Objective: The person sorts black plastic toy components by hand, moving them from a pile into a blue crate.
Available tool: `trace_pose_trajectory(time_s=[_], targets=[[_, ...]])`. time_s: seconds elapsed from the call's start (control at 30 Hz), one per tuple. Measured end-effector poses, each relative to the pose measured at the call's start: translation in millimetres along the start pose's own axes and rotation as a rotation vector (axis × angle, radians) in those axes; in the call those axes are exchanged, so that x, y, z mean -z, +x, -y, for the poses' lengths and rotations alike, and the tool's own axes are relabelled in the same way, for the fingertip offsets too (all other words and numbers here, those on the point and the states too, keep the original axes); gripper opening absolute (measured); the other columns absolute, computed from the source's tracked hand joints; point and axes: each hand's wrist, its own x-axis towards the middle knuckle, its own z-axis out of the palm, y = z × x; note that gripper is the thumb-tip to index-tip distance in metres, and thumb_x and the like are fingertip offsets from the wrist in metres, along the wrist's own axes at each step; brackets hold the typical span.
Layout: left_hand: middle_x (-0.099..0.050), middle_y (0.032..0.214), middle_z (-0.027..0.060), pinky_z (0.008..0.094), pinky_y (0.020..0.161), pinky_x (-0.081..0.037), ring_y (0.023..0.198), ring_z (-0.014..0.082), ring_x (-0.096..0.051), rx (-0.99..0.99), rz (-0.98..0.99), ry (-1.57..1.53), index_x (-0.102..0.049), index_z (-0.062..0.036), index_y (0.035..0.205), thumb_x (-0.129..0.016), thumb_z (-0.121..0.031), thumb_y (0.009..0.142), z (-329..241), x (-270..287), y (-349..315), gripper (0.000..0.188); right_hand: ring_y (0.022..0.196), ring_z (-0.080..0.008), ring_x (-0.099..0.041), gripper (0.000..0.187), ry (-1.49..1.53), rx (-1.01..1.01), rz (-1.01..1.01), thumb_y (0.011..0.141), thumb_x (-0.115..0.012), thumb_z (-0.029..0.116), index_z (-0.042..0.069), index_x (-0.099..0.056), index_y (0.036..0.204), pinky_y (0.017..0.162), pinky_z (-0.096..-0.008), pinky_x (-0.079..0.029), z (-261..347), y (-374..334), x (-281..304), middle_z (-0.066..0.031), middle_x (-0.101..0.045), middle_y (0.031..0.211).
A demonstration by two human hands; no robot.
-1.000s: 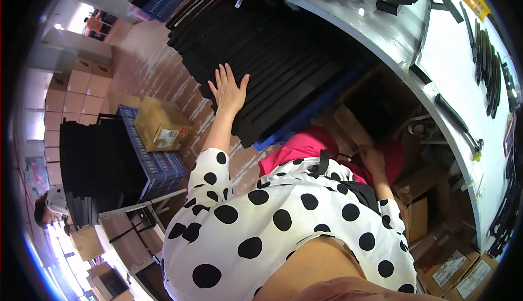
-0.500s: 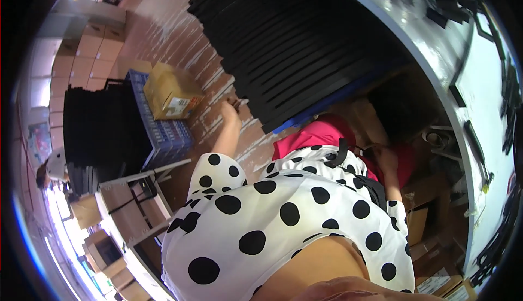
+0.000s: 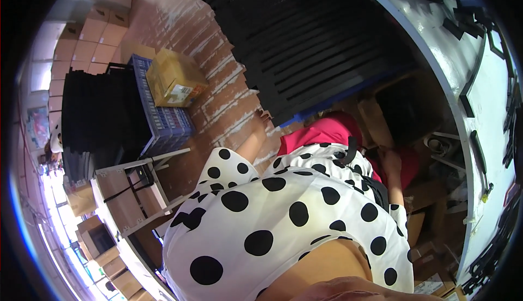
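Note:
My left hand is stretched forward over the brick floor, just left of the near corner of a large stack of black strips. Its fingers are small and dark here, so their grip cannot be made out, nor whether they touch the stack. A blue base shows under the stack's near edge. My right hand rests low by my red-clad leg, near the black waist ties. Shadow hides most of its fingers, and nothing held in it can be seen.
A taped carton sits on a blue crate at the left, beside another black stack. To the right runs a white-topped table with black pieces and a black-handled tool. Cartons lie under it.
My left hand has moved right, toward the near corner of the black stack, and slightly down in the view. My right hand stays by my leg. The view has shifted a little.

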Motion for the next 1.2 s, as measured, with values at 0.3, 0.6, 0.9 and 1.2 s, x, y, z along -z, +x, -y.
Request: trace_pose_trajectory(time_s=[0.3, 0.6, 0.9, 1.2], targets=[[-0.056, 0.136, 0.0090, 0.0427, 0.101, -0.047, 0.116, 0.0249, -0.058, 0.086, 0.465, -0.682, -0.050, -0.0118, 0.137, -0.038, -0.046, 0.102, -27, -30, -8, 0.050, 0.088, -0.0397, -0.068, 0.039, 0.046, -0.026, 0.008, 0.096, -0.049, 0.044, 0.016, -0.071, 0.111, 0.078, -0.0520, -0.055, -7, -3, -5, -0.0211, -0.069, 0.096], [-0.060, 0.130, 0.0075, 0.0431, 0.110, -0.041, 0.123, 0.0272, -0.055, -0.169, 0.580, -0.620, -0.054, -0.0135, 0.133, -0.037, -0.041, 0.102, -34, -68, -39, 0.045, 0.111, -0.0254, -0.061, 0.046, 0.919, -0.013, 0.005, 0.098, -0.056, 0.039, 0.006, -0.060, 0.131, 0.091, -0.0354, -0.048, -52, 67, -64, -0.0143, -0.064, 0.123], [-0.061, 0.129, 0.0073, 0.0422, 0.109, -0.041, 0.122, 0.0267, -0.056, -0.085, 0.752, -0.570, -0.055, -0.0137, 0.133, -0.037, -0.039, 0.102, -27, -90, -42, 0.043, 0.121, -0.0270, -0.056, 0.059, 2.143, -0.161, 0.029, 0.094, -0.061, 0.049, 0.003, -0.055, 0.131, 0.108, -0.0405, -0.039, 135, 150, 119, -0.0139, -0.058, 0.134], [-0.061, 0.129, 0.0070, 0.0414, 0.108, -0.042, 0.120, 0.0262, -0.056, -0.174, 0.885, -0.528, -0.055, -0.0140, 0.132, -0.038, -0.037, 0.102, -43, -121, -53, 0.042, 0.118, -0.0308, -0.057, 0.046, 2.592, 0.111, 0.039, 0.093, -0.065, 0.036, 0.003, -0.060, 0.123, 0.108, -0.0440, -0.040, 167, 178, 141, -0.0133, -0.063, 0.126]])
